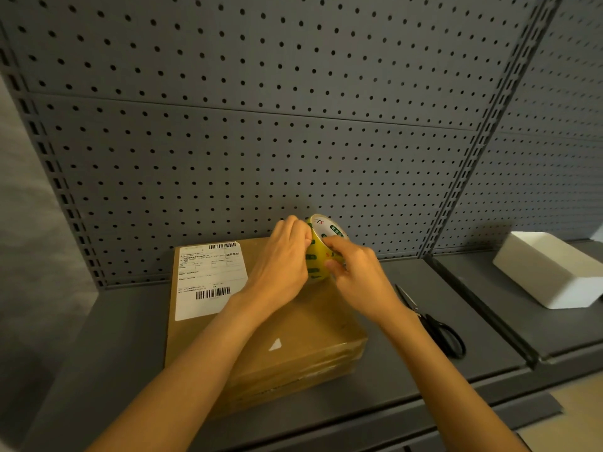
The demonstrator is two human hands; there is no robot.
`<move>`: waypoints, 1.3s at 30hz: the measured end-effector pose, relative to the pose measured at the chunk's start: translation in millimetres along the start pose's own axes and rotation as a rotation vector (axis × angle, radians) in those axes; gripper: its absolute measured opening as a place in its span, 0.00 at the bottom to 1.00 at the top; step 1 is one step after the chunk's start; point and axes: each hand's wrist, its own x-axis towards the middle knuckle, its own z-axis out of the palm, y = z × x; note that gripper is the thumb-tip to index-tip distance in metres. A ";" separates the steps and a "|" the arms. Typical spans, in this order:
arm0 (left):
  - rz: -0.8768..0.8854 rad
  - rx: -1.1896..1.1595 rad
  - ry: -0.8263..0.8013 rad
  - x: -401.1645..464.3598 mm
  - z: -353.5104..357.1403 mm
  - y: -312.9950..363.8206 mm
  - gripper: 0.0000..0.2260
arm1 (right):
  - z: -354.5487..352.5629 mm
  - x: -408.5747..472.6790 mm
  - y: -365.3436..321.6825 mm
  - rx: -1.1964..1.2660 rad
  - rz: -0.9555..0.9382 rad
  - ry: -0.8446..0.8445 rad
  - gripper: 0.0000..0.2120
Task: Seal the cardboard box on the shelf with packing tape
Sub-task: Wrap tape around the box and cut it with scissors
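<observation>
Both hands work one object above the box top: the left hand (283, 252) has its fingers curled against the near face of the yellow packing tape roll (323, 247), fingertips bunched at the roll's upper edge, while the right hand (357, 267) pinches the printed outer surface with thumb and fingers. Neither hand holds anything else. By appearance, the step in hand is finding and lifting the free end of the tape; whether that end is already raised cannot be told, as the fingers cover it.

Nearest the viewer, the cardboard box (293, 334) lies flat on the grey shelf (408, 380), flaps down; glossy bands on its front face suggest tape already there. A small white triangular scrap (275, 345) sits on the lid. Scissors (435, 324) lie on the shelf just to the right of the box, untouched. A shipping label (208, 277) covers the far left corner of the lid. Further right sits a white foam box (551, 269); behind all stands grey pegboard (261, 125).

Recommendation: steady the roll with the left hand, peel with a right fingernail, and draw the strip out straight so it does not split or fold on itself. Anchor the end over the far edge and keep clear of the label's barcodes.
</observation>
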 end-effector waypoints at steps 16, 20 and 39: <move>-0.030 -0.308 0.208 -0.8 -0.3 -3.5 0.12 | -21.5 -0.3 -6.1 0.117 0.053 -0.017 0.15; -0.003 -0.281 0.300 -1.0 -0.3 -5.3 0.04 | -19.7 -0.3 -8.6 0.106 0.041 -0.017 0.14; -0.136 -0.309 -0.007 -1.2 6.0 -2.9 0.08 | -23.5 10.2 -18.7 -0.102 -0.002 -0.040 0.25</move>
